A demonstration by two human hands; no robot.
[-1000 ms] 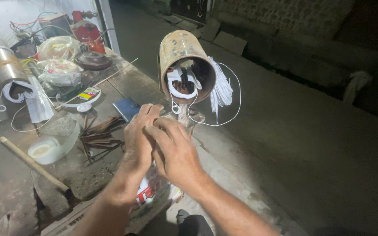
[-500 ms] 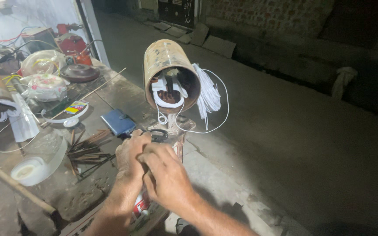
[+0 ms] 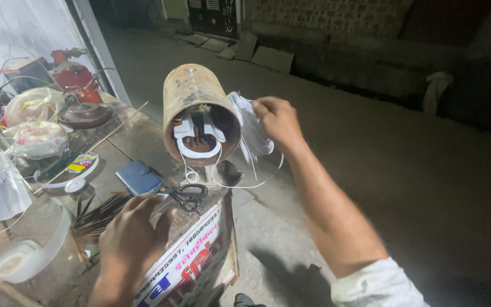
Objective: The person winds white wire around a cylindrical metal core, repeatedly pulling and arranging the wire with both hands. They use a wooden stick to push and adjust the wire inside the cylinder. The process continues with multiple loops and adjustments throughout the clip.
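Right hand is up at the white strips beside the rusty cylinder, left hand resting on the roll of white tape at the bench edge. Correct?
Not quite. In the head view the left hand rests by the black scissors, not on the roll of white tape, which lies apart further left. The rest holds: the right hand is at the white strips beside the rusty cylinder.

Left hand (image 3: 132, 239) fingertips' contact with scissors (image 3: 188, 196) unclear; right fingertips behind white strips (image 3: 251, 128)
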